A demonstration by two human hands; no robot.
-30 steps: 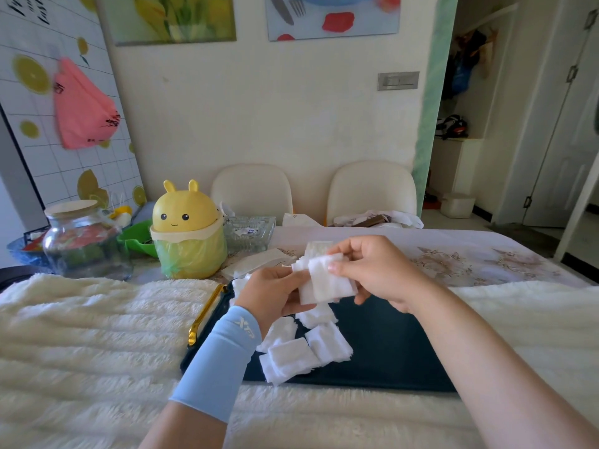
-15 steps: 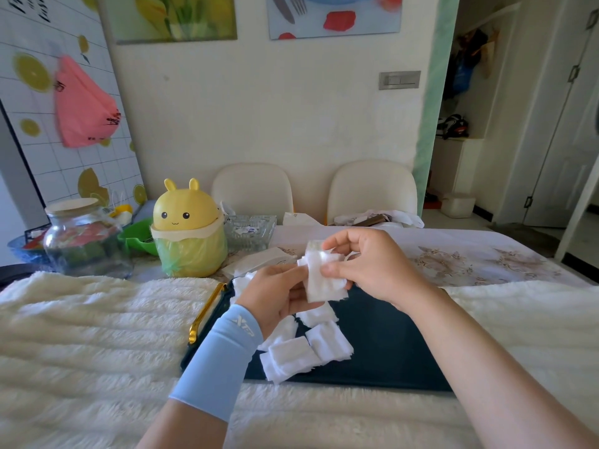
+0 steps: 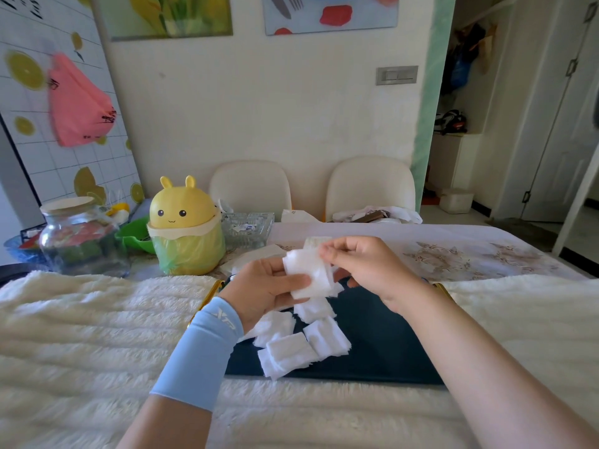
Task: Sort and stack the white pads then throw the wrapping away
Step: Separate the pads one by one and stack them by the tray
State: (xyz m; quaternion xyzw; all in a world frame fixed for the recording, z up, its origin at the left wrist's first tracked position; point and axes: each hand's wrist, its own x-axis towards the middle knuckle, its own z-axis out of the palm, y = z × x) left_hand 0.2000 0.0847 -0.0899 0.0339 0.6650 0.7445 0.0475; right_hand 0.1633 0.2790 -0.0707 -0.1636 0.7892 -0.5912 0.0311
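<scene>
white stack [image 3: 308, 275] now sits gripped by the left hand [image 3: 262, 286], the right hand [image 3: 366, 267] having pressed another pad on and pinching its top edge, while loose pads [image 3: 291, 348] on the dark mat [image 3: 389, 345] await sorting.

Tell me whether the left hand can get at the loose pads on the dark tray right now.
Probably yes: the loose pads lie uncovered just below the left hand, though its fingers are busy holding a pad stack.
</scene>
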